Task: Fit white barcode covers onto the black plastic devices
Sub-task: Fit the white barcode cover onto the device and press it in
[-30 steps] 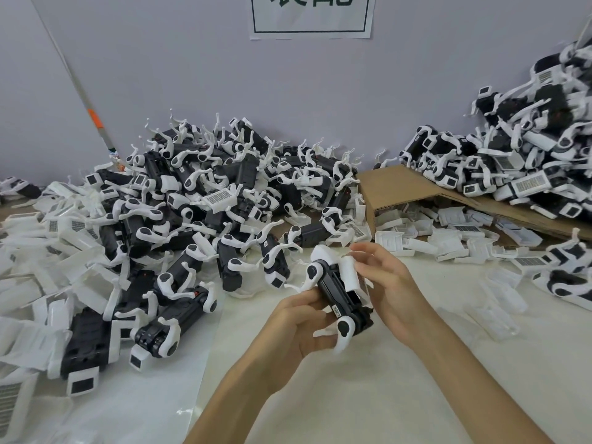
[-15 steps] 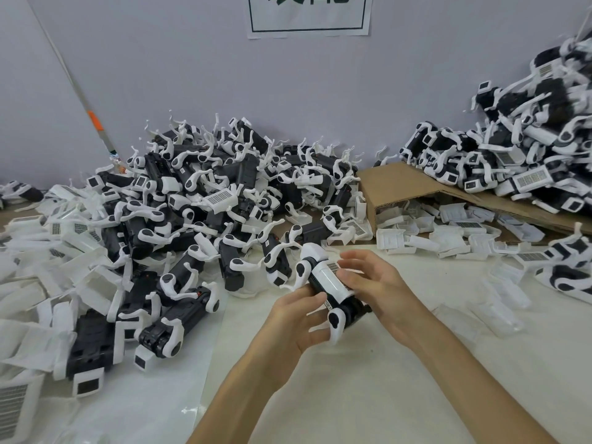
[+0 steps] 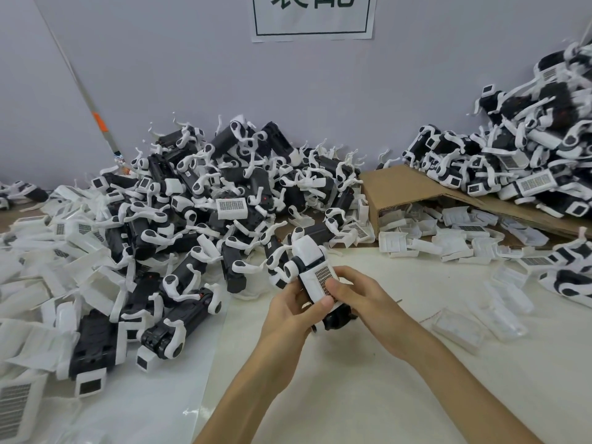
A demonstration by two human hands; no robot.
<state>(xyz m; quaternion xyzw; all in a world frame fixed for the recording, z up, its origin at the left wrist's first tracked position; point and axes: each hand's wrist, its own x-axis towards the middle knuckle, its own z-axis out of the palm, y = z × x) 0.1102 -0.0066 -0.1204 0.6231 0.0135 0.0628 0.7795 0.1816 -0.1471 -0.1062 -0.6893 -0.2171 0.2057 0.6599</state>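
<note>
Both my hands hold one black plastic device (image 3: pixel 336 317) above the white table, near the middle of the view. A white barcode cover (image 3: pixel 315 275) lies on its upper face, barcode side up. My left hand (image 3: pixel 293 310) grips the device from the left and below. My right hand (image 3: pixel 355 298) grips it from the right, thumb pressed on the cover's near end. The device's white head end (image 3: pixel 307 249) points away from me.
A large heap of black devices (image 3: pixel 198 203) fills the left and back. Loose white covers (image 3: pixel 426 232) spill from a cardboard box (image 3: pixel 403 187) at the right. Another device pile (image 3: pixel 519 168) rises far right. Clear plastic trays (image 3: pixel 461 328) lie right of my hands.
The white cover has gone from beside the device, in my right fingers, onto its top face. The device has turned so the barcode faces up, and my right thumb now presses on it.
</note>
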